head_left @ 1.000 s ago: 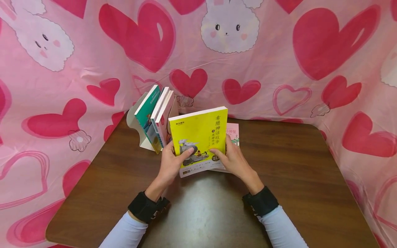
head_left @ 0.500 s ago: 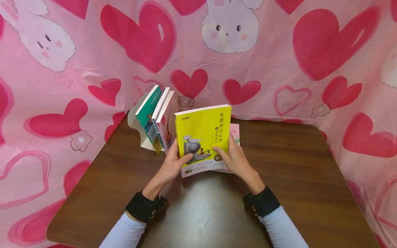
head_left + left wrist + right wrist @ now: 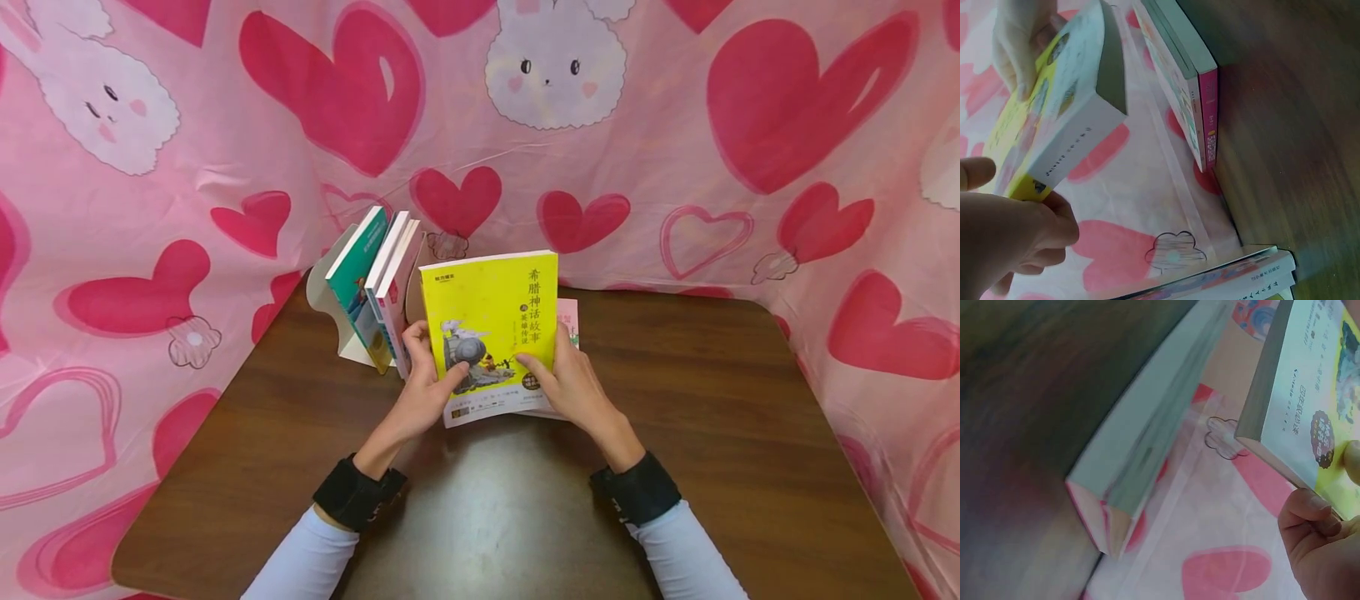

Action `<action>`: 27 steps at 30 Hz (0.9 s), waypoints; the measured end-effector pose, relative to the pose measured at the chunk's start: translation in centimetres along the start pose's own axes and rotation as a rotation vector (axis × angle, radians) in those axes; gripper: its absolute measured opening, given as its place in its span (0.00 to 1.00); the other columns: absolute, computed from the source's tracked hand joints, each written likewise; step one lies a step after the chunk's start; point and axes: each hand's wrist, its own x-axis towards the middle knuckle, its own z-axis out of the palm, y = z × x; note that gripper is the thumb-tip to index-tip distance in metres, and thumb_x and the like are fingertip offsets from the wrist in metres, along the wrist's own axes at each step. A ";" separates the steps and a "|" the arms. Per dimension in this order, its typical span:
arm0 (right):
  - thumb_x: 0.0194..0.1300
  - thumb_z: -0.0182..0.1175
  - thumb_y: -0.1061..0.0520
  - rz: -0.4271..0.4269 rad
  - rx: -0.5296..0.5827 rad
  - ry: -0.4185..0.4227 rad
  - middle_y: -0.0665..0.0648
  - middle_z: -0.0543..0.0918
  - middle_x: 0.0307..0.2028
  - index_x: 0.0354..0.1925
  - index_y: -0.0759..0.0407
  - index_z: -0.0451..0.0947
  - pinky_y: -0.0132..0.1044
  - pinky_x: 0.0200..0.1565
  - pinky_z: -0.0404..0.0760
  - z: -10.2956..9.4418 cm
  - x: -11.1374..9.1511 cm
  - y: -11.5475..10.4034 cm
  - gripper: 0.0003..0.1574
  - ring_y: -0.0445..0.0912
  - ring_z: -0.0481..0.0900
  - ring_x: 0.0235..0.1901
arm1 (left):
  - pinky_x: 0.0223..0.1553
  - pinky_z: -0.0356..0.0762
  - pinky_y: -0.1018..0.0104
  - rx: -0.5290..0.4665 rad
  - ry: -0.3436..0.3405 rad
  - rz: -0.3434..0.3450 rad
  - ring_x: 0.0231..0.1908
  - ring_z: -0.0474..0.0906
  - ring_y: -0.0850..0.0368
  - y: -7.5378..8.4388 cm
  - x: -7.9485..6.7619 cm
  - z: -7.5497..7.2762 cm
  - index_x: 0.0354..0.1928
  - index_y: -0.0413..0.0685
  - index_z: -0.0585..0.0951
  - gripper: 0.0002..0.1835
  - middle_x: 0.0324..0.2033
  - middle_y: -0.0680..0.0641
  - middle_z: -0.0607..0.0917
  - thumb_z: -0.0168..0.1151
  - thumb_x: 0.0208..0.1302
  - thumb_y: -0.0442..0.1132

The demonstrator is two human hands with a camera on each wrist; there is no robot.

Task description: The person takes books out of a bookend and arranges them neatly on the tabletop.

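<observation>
A thick yellow paperback book (image 3: 491, 312), with a cartoon picture and a white band along its bottom, is held up between both hands in the head view. My left hand (image 3: 422, 387) grips its left edge, thumb on the front cover and the other fingers bent at the spine side. On the opposite edge, my right hand (image 3: 581, 387) holds it with the thumb on the cover and the fingers behind. In the left wrist view the book's white spine (image 3: 1075, 147) faces the camera. Partly hidden behind it lies a pink-covered book (image 3: 568, 317) on top of another on the table.
A cream book stand (image 3: 324, 292) at the back left holds several upright, leaning books, among them a green book (image 3: 363, 258) and a pink book (image 3: 397, 292). The brown wooden table (image 3: 720, 400) meets a pink heart-patterned cloth (image 3: 630, 158) behind and at the sides.
The yellow book has shifted slightly right and turned to face the camera more squarely. My left hand has moved right with it, its fingers now bent at the book's edge.
</observation>
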 end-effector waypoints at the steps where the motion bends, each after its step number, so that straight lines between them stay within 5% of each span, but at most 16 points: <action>1: 0.72 0.69 0.49 0.000 -0.003 -0.004 0.51 0.80 0.47 0.72 0.53 0.55 0.43 0.41 0.87 -0.1 0.0 -0.1 0.43 0.46 0.85 0.41 | 0.58 0.78 0.54 -0.008 0.013 0.010 0.60 0.75 0.43 -0.1 0.1 0.1 0.65 0.56 0.44 0.36 0.64 0.40 0.63 0.57 0.74 0.27; 9: 0.72 0.69 0.47 0.052 -0.015 -0.061 0.49 0.78 0.50 0.74 0.49 0.50 0.43 0.40 0.87 -0.7 -0.2 -0.6 0.47 0.45 0.84 0.42 | 0.55 0.78 0.66 0.004 0.062 0.079 0.62 0.70 0.43 -0.4 0.4 0.5 0.67 0.51 0.42 0.37 0.66 0.38 0.58 0.56 0.72 0.24; 18: 0.72 0.69 0.50 0.134 -0.030 -0.116 0.53 0.77 0.48 0.77 0.52 0.44 0.46 0.42 0.84 -1.3 -0.2 -0.6 0.52 0.49 0.83 0.42 | 0.62 0.75 0.52 0.063 0.058 0.083 0.66 0.64 0.48 -0.7 1.0 0.6 0.71 0.58 0.46 0.39 0.69 0.46 0.54 0.59 0.72 0.26; 27: 0.73 0.69 0.52 0.129 0.007 -0.126 0.53 0.80 0.51 0.80 0.48 0.39 0.47 0.46 0.87 -1.5 -0.2 -0.3 0.57 0.47 0.86 0.45 | 0.62 0.79 0.51 0.148 0.047 0.041 0.66 0.65 0.46 -0.3 1.0 0.4 0.74 0.64 0.46 0.46 0.68 0.46 0.59 0.63 0.69 0.26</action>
